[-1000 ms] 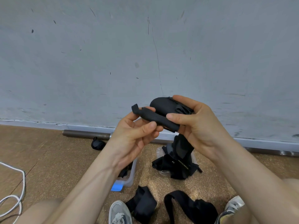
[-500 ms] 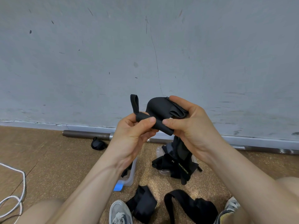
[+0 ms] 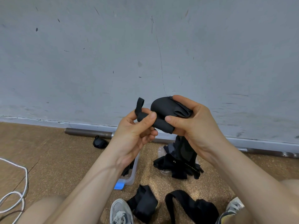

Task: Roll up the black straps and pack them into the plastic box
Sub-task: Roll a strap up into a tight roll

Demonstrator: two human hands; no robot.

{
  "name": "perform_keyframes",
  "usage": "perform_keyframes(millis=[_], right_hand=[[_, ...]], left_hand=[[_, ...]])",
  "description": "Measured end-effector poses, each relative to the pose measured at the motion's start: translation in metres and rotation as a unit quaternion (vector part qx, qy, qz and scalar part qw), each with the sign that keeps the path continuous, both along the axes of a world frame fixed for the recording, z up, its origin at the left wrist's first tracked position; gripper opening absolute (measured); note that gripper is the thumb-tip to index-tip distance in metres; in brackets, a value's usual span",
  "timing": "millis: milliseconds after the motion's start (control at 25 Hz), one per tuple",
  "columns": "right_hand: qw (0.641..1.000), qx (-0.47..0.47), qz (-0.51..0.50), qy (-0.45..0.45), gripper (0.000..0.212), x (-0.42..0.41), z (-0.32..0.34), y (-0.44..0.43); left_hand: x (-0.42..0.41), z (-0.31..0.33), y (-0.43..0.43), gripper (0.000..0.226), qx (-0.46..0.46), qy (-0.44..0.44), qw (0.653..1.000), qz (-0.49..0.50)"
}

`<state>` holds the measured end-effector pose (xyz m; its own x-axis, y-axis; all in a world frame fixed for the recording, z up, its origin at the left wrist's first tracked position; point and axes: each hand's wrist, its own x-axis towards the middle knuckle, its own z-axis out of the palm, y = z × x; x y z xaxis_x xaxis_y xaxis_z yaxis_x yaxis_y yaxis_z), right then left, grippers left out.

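Together, the left hand [image 3: 134, 135] and right hand [image 3: 194, 125] pinch closed around a partly rolled black strap [image 3: 161, 113] above the plastic box [image 3: 131, 173].

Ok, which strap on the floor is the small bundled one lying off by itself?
Follow the metal bar along the foot of the grey wall. Just in front of it lies a small bundled black strap, left of the plastic box. It lies alone; the other straps are loose.

Two hands [image 3: 134, 135] [image 3: 194, 123], two shoes [image 3: 120, 211] [image 3: 234, 206], one plastic box [image 3: 131, 173], one metal bar [image 3: 87, 132].
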<state>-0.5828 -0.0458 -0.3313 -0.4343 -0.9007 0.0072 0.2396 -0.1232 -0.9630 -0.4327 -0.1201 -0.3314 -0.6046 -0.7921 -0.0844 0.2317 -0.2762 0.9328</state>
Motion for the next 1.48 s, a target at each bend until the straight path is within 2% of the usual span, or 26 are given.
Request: perform_keyframes(millis=[80, 200, 480, 640, 840, 1040, 1200, 1360, 1480], right_hand=[[1.0, -0.004, 0.001, -0.029, 0.065, -0.003, 0.003, 0.001], [0.998, -0.006, 0.008, -0.055, 0.063, -0.004, 0.005, 0.002], [0.995, 0.009, 0.012, -0.102, 0.059, -0.004, 0.003, 0.003], [0.996, 0.017, -0.013, -0.091, 0.064, -0.005, 0.001, 0.002], [0.993, 0.012, -0.002, -0.122, 0.066, 0.002, 0.0, 0.001], [0.983, 0.0, 0.042, -0.181, 0.066, 0.014, -0.004, 0.002], [0.977, -0.024, 0.045, -0.206, 0.06, 0.011, -0.001, 0.001], [0.983, -0.02, 0.047, -0.176, 0.062, 0.011, -0.002, 0.001], [0.99, -0.019, 0.048, -0.131, 0.071, 0.012, -0.001, 0.002]], left_hand=[[0.003, 0.002, -0.002, 0.021, 0.016, 0.024, 0.999, -0.035], [0.004, 0.002, -0.004, 0.014, 0.006, 0.029, 0.999, -0.045], [0.0, -0.005, -0.007, 0.009, -0.078, 0.005, 0.996, -0.033], [0.001, -0.003, -0.01, 0.004, -0.12, -0.025, 0.992, -0.027], [0.0, -0.006, -0.011, 0.009, -0.122, -0.027, 0.992, -0.006], [0.003, -0.004, -0.011, 0.016, -0.135, 0.012, 0.989, -0.059], [0.002, -0.004, -0.014, 0.02, -0.136, 0.024, 0.99, -0.025], [-0.002, -0.005, -0.01, 0.025, -0.143, -0.002, 0.989, 0.037], [-0.003, -0.004, -0.007, 0.022, -0.143, -0.019, 0.986, 0.082]])
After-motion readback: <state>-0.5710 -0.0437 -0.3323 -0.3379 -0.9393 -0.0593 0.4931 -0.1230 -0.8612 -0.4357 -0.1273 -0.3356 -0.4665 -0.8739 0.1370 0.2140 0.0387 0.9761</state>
